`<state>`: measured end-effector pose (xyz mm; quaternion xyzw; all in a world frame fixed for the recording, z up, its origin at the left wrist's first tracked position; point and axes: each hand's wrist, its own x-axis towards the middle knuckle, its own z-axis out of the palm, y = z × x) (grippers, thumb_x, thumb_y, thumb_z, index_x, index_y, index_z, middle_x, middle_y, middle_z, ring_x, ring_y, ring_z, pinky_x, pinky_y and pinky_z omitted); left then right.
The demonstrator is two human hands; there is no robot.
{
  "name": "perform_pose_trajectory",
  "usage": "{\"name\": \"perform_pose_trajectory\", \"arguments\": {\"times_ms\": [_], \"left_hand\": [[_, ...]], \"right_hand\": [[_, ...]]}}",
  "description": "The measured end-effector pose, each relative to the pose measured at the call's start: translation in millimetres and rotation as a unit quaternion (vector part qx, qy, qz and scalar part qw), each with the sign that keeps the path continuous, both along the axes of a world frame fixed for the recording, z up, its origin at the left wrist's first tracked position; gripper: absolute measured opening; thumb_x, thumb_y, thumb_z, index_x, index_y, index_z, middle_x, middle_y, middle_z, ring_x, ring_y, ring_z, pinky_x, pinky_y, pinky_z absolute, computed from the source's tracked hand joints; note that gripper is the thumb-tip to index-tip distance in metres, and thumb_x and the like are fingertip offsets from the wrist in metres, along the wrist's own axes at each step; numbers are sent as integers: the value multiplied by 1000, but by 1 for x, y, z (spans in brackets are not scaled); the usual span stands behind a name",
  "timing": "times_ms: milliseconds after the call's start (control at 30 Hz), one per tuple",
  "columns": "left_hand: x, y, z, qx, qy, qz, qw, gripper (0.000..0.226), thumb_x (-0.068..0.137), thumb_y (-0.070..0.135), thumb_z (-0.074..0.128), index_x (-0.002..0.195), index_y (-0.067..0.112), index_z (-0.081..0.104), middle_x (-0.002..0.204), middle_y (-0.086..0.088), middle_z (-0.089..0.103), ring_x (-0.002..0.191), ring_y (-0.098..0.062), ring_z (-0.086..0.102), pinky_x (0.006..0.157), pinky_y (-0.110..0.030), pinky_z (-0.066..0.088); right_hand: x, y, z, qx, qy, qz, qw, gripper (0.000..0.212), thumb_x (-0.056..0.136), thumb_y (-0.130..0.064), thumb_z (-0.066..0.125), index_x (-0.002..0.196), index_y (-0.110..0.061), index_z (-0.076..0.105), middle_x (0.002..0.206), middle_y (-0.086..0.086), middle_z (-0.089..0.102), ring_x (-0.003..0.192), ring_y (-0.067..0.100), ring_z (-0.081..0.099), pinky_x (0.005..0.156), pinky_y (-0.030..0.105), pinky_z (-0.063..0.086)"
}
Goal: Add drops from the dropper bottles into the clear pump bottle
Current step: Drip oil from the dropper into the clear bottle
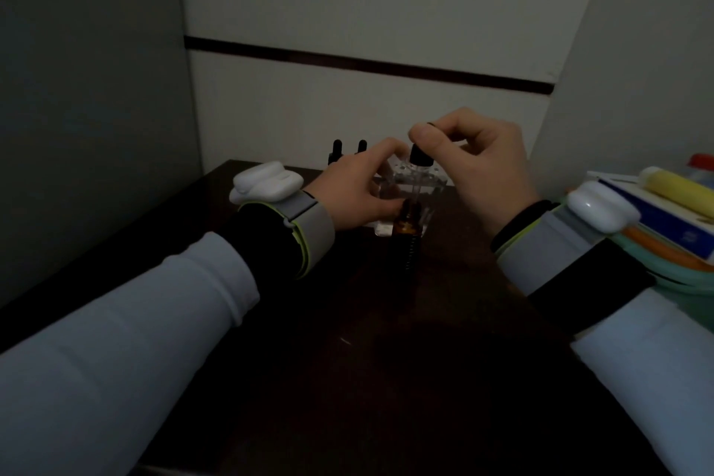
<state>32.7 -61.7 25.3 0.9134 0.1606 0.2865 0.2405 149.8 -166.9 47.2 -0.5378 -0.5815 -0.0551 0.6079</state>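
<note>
One dropper point(420, 159) vertical, tip down, over bottle point(405, 225)

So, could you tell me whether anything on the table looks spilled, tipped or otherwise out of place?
Nothing stands out. The amber bottle stands upright, the right hand pinches the dropper above it, and no spill shows on the table, though the picture is dim.

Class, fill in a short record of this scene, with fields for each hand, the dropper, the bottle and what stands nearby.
Right hand: pinches the dropper bulb
Pipette: points down into the amber bottle
Left hand: thumb at that bottle's neck, apparently steadying it
Behind: clear rack; two more dropper tops
Surface: dark table
Right edge: stacked books, yellow tube on top
</note>
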Motion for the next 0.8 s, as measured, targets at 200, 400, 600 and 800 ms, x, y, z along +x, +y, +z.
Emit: {"name": "perform_pose_trajectory", "arguments": {"times_ms": [200,400,600,800], "left_hand": [[1,2,-2,-2,-1,-1,1000,59,81,29,69,132,27,39,107,-3,59,86,-23,67,82,-44,54],[3,6,-3,-4,4,-3,1000,53,82,28,70,126,28,41,109,-4,59,86,-24,67,81,-46,54],[3,8,-3,-7,4,-7,1000,51,81,29,70,124,30,42,110,-4,59,87,-23,66,82,-46,54],[3,8,-4,-6,-1,-9,1000,50,81,27,70,122,29,43,106,-1,58,87,-22,66,82,-45,54]], "right_hand": [[0,-1,0,-2,0,6,1000,12,84,-22,68,76,-12,68,72,3,68,73,13,64,71,26,50],[-4,-5,9,55,42,16,997,8,86,-19,67,81,-13,69,71,-7,68,72,5,62,69,23,49],[-2,-11,18,159,65,-2,985,8,83,-36,63,89,-32,67,78,-13,68,71,0,57,57,18,41],[3,-3,10,94,56,-6,994,10,88,-20,63,92,-29,67,85,-15,67,76,-1,61,62,21,49]]}}
